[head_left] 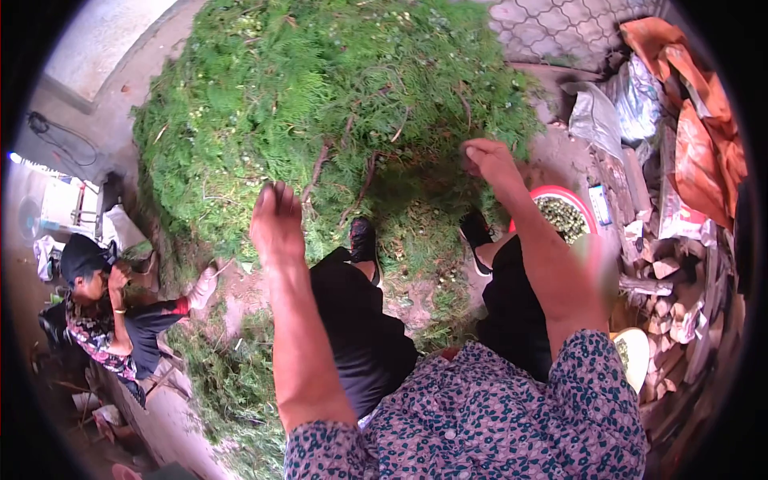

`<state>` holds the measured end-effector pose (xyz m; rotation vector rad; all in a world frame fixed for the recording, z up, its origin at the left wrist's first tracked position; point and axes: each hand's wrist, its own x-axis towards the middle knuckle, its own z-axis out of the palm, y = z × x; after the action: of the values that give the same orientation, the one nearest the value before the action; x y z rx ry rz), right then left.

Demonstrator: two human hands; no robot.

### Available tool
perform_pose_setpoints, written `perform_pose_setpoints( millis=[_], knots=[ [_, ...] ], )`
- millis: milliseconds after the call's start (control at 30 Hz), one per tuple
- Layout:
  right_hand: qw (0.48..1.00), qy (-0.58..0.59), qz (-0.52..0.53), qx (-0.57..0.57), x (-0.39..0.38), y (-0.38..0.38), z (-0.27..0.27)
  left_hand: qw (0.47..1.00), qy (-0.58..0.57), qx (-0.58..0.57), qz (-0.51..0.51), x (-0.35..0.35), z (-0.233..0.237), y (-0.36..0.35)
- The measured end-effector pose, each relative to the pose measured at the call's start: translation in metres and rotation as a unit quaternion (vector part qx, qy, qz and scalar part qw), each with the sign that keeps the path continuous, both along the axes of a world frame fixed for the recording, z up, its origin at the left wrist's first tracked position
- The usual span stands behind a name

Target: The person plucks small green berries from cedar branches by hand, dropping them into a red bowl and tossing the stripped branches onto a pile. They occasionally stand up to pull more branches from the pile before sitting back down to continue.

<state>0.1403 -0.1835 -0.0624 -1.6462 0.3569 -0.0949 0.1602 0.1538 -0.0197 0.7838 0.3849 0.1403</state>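
A large heap of green feathery branches (296, 88) with small pale berries covers the ground ahead. My left hand (277, 218) hovers over the heap's near left part, fingers bent downward; what its fingertips hold, if anything, is hidden. My right hand (486, 160) is above the heap's right side, thumb and fingers pinched together, and anything between them is too small to make out. Just right of my right forearm is a red-rimmed basin (590, 210) filled with small green berries. Brown woody stems (318, 172) lie between my hands.
Another person (112, 320) sits at the left, one hand near the face. Chopped firewood (668, 320), plastic bags (636, 96) and orange sacking (700, 152) line the right side. A pale yellow bowl (638, 360) sits by my right elbow. More cut greenery (232, 380) lies lower left.
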Motion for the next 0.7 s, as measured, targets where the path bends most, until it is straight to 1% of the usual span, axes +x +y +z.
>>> perform_pose_setpoints(
  millis=[33,67,133,167,200,233,267,300,333,367,400,433,467,500,567,600,667,700],
  knots=[
    [0.992,-0.033,0.052,-0.114,0.004,-0.003,-0.013,0.999,-0.008,-0.032,-0.012,0.018,-0.003,-0.014],
    [0.992,-0.028,0.05,-0.115,0.008,0.0,-0.019,0.997,-0.019,-0.064,-0.023,0.034,-0.006,-0.023],
    [0.968,-0.119,0.088,-0.204,0.017,0.021,-0.029,0.997,-0.026,-0.076,-0.016,0.052,-0.007,-0.034],
    [0.968,-0.113,0.087,-0.205,0.023,0.031,-0.034,0.995,-0.039,-0.088,-0.006,0.056,-0.01,-0.037],
    [0.957,-0.101,0.131,-0.239,0.032,0.041,-0.039,0.996,-0.032,-0.089,-0.007,0.059,-0.019,-0.034],
    [0.942,-0.089,0.177,-0.27,0.04,0.05,-0.044,0.994,-0.01,-0.105,0.014,0.06,-0.029,-0.027],
    [0.943,-0.082,0.181,-0.268,0.048,0.061,-0.048,0.992,0.012,-0.119,0.036,0.062,-0.039,-0.018],
    [0.951,-0.019,0.178,-0.253,0.056,0.072,-0.053,0.987,0.074,-0.132,0.058,0.062,-0.038,-0.008],
    [0.954,0.042,0.177,-0.236,0.064,0.084,-0.06,0.986,0.081,-0.129,0.064,0.06,-0.039,0.0],
    [0.968,0.097,0.143,-0.184,0.075,0.094,-0.078,0.991,0.021,-0.126,0.049,0.058,-0.039,0.008],
    [0.967,0.099,0.15,-0.182,0.084,0.105,-0.096,0.991,-0.041,-0.122,0.033,0.057,-0.037,0.015],
    [0.984,0.118,0.081,-0.108,0.091,0.117,-0.111,0.992,-0.046,-0.11,0.046,0.054,-0.031,0.016],
    [0.99,0.138,0.01,-0.032,0.096,0.126,-0.125,0.992,-0.042,-0.106,0.052,0.053,-0.029,0.019],
    [0.989,0.143,0.015,-0.031,0.098,0.132,-0.127,0.991,-0.038,-0.125,0.037,0.052,-0.029,0.022],
    [0.992,0.123,-0.002,0.017,0.102,0.144,-0.128,0.988,-0.039,-0.152,0.011,0.052,-0.032,0.03],
    [0.992,0.126,0.001,0.018,0.102,0.15,-0.129,0.988,-0.036,-0.15,0.015,0.051,-0.03,0.029],
    [0.993,0.076,0.001,-0.09,0.103,0.155,-0.125,0.989,-0.031,-0.143,0.037,0.05,-0.023,0.024],
    [0.993,0.074,0.001,-0.092,0.103,0.156,-0.125,0.989,-0.028,-0.141,0.035,0.05,-0.022,0.022]
  ],
)
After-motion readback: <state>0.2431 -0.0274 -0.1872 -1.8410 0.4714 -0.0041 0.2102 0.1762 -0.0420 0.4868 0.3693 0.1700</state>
